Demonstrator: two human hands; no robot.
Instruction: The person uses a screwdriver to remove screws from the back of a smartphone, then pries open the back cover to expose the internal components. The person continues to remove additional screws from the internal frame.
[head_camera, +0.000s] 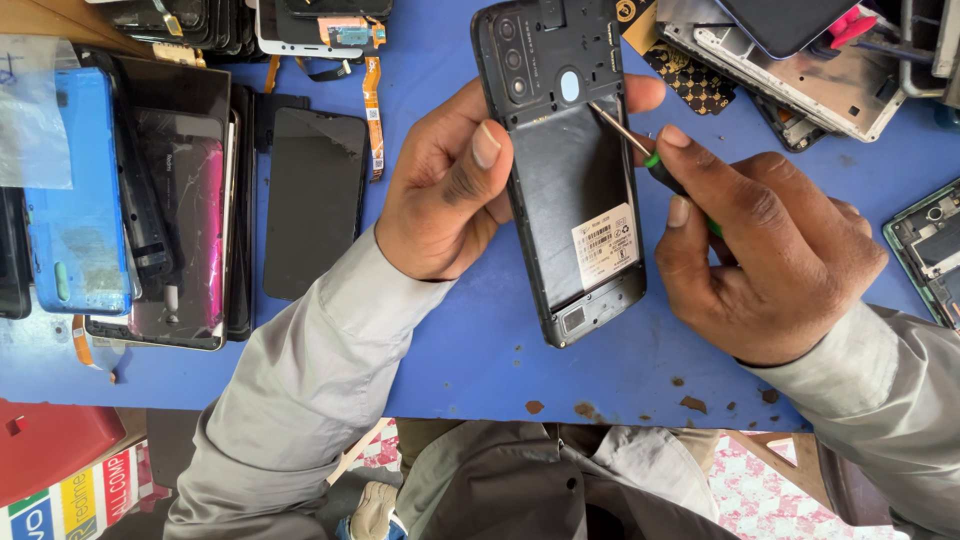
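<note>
My left hand (450, 185) grips a black phone (565, 165) with its back cover off, held above the blue table (480, 350). The thumb presses the phone's left edge and the fingers wrap behind it. A white label sits on the phone's lower half, and camera lenses are at its top left. My right hand (765, 250) holds a thin screwdriver (630, 135) with a green-and-black handle. Its metal tip touches the phone's frame near the oval sensor hole at the upper right.
Several phones and screens lie stacked at the left, among them a blue phone back (75, 220) and a dark screen panel (315, 200). Opened phone frames (820, 85) and flex cables crowd the top and right. A red box (50, 445) sits below the table edge.
</note>
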